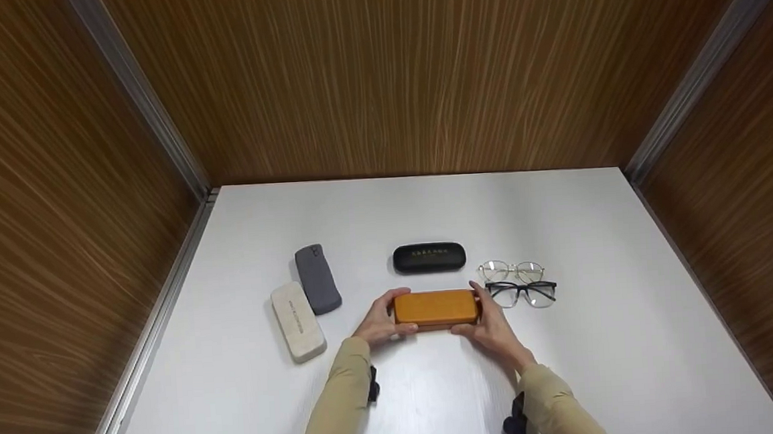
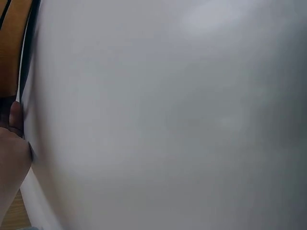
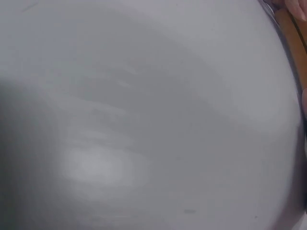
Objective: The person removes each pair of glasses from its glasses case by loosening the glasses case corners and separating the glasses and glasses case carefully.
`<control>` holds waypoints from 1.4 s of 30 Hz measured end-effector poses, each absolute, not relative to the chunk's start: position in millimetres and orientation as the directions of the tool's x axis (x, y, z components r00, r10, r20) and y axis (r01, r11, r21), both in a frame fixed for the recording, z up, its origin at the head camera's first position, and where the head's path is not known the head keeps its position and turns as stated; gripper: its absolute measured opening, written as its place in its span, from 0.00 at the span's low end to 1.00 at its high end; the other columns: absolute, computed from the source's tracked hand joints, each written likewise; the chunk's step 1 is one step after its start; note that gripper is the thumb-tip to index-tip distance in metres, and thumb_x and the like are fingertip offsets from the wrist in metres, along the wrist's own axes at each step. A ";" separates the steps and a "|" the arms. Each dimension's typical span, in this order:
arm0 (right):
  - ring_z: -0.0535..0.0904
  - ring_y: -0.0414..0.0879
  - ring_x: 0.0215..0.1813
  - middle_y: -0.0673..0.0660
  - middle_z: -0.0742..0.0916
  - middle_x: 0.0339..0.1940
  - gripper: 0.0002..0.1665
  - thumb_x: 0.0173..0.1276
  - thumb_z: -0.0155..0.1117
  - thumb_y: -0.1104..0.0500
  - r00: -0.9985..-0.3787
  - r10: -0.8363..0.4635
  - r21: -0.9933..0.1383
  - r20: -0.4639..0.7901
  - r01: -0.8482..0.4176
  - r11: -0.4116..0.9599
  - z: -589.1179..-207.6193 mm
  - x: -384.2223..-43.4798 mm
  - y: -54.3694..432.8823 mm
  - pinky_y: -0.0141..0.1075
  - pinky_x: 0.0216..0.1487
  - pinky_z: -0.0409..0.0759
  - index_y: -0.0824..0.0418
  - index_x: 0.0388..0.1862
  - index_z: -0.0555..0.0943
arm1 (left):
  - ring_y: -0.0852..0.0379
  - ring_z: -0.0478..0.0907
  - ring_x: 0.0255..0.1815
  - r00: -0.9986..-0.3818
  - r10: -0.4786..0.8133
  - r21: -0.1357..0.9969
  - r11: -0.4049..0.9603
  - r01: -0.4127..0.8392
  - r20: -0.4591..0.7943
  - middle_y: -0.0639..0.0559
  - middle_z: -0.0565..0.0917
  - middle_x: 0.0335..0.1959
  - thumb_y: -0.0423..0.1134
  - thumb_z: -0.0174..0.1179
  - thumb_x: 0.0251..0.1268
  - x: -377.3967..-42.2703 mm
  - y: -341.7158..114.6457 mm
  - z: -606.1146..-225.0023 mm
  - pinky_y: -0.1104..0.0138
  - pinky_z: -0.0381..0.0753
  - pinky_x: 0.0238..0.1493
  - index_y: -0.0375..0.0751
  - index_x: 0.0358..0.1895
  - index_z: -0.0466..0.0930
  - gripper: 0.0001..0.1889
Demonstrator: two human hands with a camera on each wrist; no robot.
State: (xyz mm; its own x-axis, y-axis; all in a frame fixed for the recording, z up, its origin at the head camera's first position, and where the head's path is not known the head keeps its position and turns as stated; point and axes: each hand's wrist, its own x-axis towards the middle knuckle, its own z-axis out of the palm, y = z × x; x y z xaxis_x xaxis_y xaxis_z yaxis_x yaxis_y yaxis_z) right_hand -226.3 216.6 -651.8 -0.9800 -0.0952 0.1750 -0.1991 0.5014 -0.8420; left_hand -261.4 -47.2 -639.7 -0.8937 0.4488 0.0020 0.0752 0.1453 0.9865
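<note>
An orange glasses case (image 1: 436, 308), its lid down, is gripped at both ends in the head view. My left hand (image 1: 378, 321) holds its left end between thumb and fingers. At the right end, my right hand (image 1: 494, 328) pinches it the same way. In the left wrist view, part of the orange case (image 2: 10, 52) and the hand show at the left edge. The right wrist view has a strip of the case (image 3: 293, 45) at its upper right. Just right of my right fingers lie black-framed glasses (image 1: 521, 293), with thin metal-framed glasses (image 1: 512, 270) behind them.
A black glasses case (image 1: 429, 258) lies behind the orange one. To the left, a grey case (image 1: 318, 279) and a cream case (image 1: 298, 322) lie side by side on the white table (image 1: 187, 363). Wood-grained panels (image 1: 378, 76) enclose the table at the back and sides.
</note>
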 end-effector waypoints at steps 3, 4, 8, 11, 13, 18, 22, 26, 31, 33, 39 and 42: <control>0.80 0.59 0.58 0.68 0.81 0.61 0.60 0.47 0.84 0.63 -0.984 -0.081 -0.849 0.160 -0.180 0.498 -651.0 -227.2 216.3 0.53 0.70 0.74 0.70 0.76 0.61 | 0.36 0.66 0.74 -0.893 0.450 0.988 0.134 0.076 0.008 0.31 0.71 0.71 0.26 0.74 0.51 -261.8 -46.3 -639.9 0.48 0.59 0.80 0.27 0.71 0.64 0.42; 0.80 0.58 0.57 0.68 0.81 0.61 0.59 0.47 0.84 0.63 -0.984 -0.078 -0.847 0.161 -0.179 0.501 -651.1 -227.3 216.3 0.52 0.69 0.75 0.70 0.76 0.61 | 0.36 0.66 0.74 -0.892 0.451 0.989 0.129 0.074 0.008 0.31 0.70 0.71 0.26 0.74 0.52 -261.9 -45.9 -640.0 0.48 0.58 0.81 0.26 0.71 0.64 0.42; 0.80 0.59 0.57 0.69 0.81 0.61 0.56 0.48 0.83 0.62 -0.982 -0.076 -0.838 0.170 -0.185 0.514 -652.2 -226.7 216.6 0.54 0.69 0.74 0.71 0.74 0.64 | 0.37 0.65 0.75 -0.892 0.451 0.989 0.127 0.076 0.011 0.31 0.70 0.72 0.26 0.73 0.52 -262.1 -44.5 -641.1 0.49 0.57 0.81 0.26 0.72 0.63 0.42; 0.78 0.63 0.63 0.71 0.78 0.65 0.55 0.50 0.83 0.61 -0.984 -0.076 -0.836 0.161 -0.177 0.519 -652.8 -225.9 217.0 0.56 0.73 0.70 0.71 0.74 0.63 | 0.37 0.67 0.74 -0.898 0.439 0.985 0.141 0.098 0.026 0.32 0.71 0.71 0.27 0.73 0.52 -261.4 -43.4 -642.5 0.49 0.59 0.80 0.27 0.72 0.63 0.42; 0.76 0.64 0.66 0.72 0.77 0.66 0.55 0.52 0.82 0.60 -0.986 -0.075 -0.835 0.149 -0.166 0.524 -652.9 -226.1 217.0 0.56 0.75 0.68 0.71 0.75 0.63 | 0.37 0.69 0.72 -0.905 0.423 0.982 0.150 0.118 0.044 0.32 0.72 0.70 0.26 0.73 0.52 -260.6 -42.7 -643.8 0.49 0.62 0.78 0.27 0.72 0.63 0.42; 0.70 0.67 0.70 0.74 0.75 0.68 0.54 0.59 0.78 0.57 -0.988 -0.075 -0.830 0.137 -0.156 0.535 -652.7 -228.0 214.8 0.59 0.78 0.62 0.73 0.76 0.60 | 0.33 0.68 0.71 -0.918 0.385 0.975 0.152 0.164 0.095 0.27 0.69 0.71 0.23 0.71 0.52 -260.1 -41.2 -646.3 0.45 0.65 0.76 0.24 0.72 0.61 0.42; 0.67 0.71 0.69 0.78 0.73 0.68 0.50 0.66 0.71 0.53 -0.983 -0.062 -0.843 0.172 -0.179 0.507 -652.1 -230.1 210.0 0.64 0.76 0.59 0.76 0.76 0.59 | 0.32 0.63 0.75 -0.923 0.373 0.972 0.170 0.165 0.091 0.27 0.66 0.73 0.23 0.71 0.55 -260.1 -40.4 -644.8 0.46 0.59 0.79 0.23 0.74 0.58 0.43; 0.65 0.74 0.66 0.81 0.73 0.66 0.49 0.70 0.65 0.45 -0.976 -0.034 -0.840 0.217 -0.204 0.503 -650.0 -231.8 204.4 0.62 0.75 0.61 0.75 0.76 0.59 | 0.34 0.58 0.79 -0.934 0.354 0.964 0.229 0.138 0.050 0.29 0.63 0.76 0.26 0.71 0.57 -260.9 -38.9 -642.5 0.47 0.53 0.82 0.26 0.76 0.56 0.44; 0.64 0.78 0.67 0.80 0.70 0.70 0.47 0.70 0.65 0.51 -0.985 -0.021 -0.824 0.171 -0.155 0.545 -642.2 -238.8 200.1 0.67 0.74 0.60 0.78 0.75 0.58 | 0.33 0.53 0.81 -0.944 0.331 0.957 0.268 0.107 0.013 0.29 0.57 0.79 0.27 0.68 0.61 -262.8 -35.5 -639.2 0.47 0.51 0.83 0.29 0.78 0.52 0.45; 0.65 0.76 0.66 0.79 0.71 0.71 0.45 0.70 0.65 0.55 -0.988 -0.019 -0.801 0.154 -0.136 0.583 -639.2 -242.0 199.0 0.65 0.73 0.61 0.79 0.75 0.58 | 0.32 0.52 0.81 -0.946 0.323 0.956 0.274 0.110 0.016 0.28 0.56 0.79 0.26 0.66 0.62 -263.3 -34.2 -638.3 0.46 0.51 0.83 0.29 0.79 0.51 0.44; 0.67 0.73 0.62 0.77 0.71 0.71 0.43 0.71 0.63 0.59 -0.993 0.006 -0.784 0.120 -0.091 0.614 -635.6 -248.9 194.0 0.63 0.69 0.64 0.80 0.75 0.57 | 0.29 0.50 0.80 -0.951 0.307 0.932 0.338 0.133 0.024 0.26 0.53 0.79 0.26 0.62 0.65 -265.5 -29.9 -635.7 0.43 0.51 0.82 0.29 0.79 0.48 0.43; 0.67 0.72 0.61 0.76 0.70 0.73 0.42 0.72 0.61 0.59 -0.996 0.016 -0.787 0.090 -0.061 0.614 -634.0 -253.4 192.1 0.62 0.68 0.64 0.78 0.76 0.56 | 0.30 0.51 0.80 -0.956 0.293 0.918 0.382 0.104 -0.014 0.28 0.51 0.80 0.26 0.61 0.66 -269.0 -26.9 -631.3 0.42 0.52 0.81 0.32 0.80 0.47 0.43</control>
State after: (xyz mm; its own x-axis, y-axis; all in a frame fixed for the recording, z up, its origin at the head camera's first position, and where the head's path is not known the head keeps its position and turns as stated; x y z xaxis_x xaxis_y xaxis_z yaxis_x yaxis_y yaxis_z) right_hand -253.4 192.1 -634.0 -0.9958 0.0159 0.0900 -0.0613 0.6137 -0.7872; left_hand -269.0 -26.9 -631.3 -0.9559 0.2935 -0.0141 0.1037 0.3818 0.9184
